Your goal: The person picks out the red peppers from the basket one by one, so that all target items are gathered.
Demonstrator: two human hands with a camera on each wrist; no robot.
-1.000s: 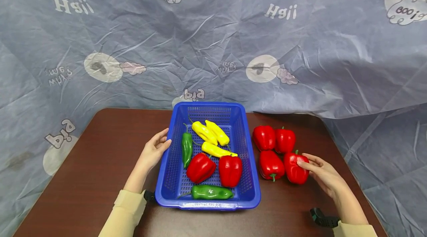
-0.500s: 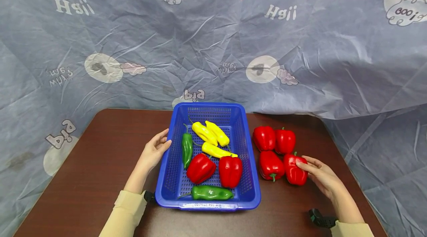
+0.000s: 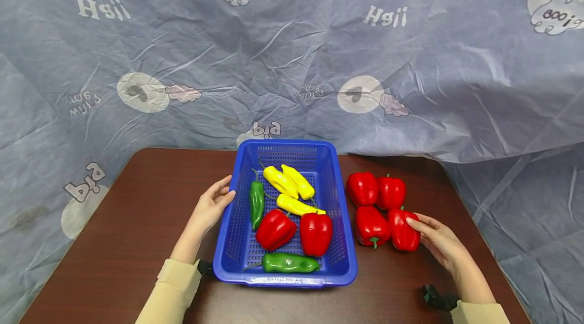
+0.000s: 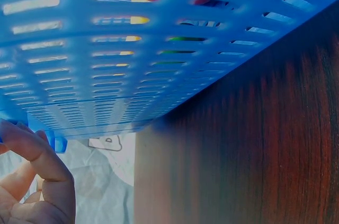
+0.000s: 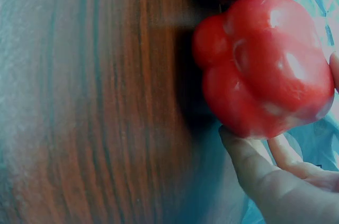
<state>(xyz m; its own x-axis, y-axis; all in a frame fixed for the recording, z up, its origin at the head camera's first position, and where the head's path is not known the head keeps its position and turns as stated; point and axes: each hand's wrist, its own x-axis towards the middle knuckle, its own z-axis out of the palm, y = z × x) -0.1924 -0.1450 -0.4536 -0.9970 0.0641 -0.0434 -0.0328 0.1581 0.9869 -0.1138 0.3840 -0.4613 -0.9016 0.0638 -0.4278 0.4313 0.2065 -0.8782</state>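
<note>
My left hand holds the left rim of a blue plastic basket, its fingertips curled at the edge in the left wrist view. Inside lie three yellow peppers, two red bell peppers and two long green peppers. To the right of the basket, my right hand grips another red bell pepper between thumb and fingers. In the right wrist view that bell pepper shows its lobed bottom, with fingers below it and a fingertip at its far side.
Three more red bell peppers sit close together on the dark brown wooden table, right beside the basket and left of the held one. Behind the table hangs a grey-blue printed cloth.
The red bell pepper in my right hand has turned a little and shifted slightly left, up against its neighbour, and the hand moved with it. My left hand and the basket stay put.
</note>
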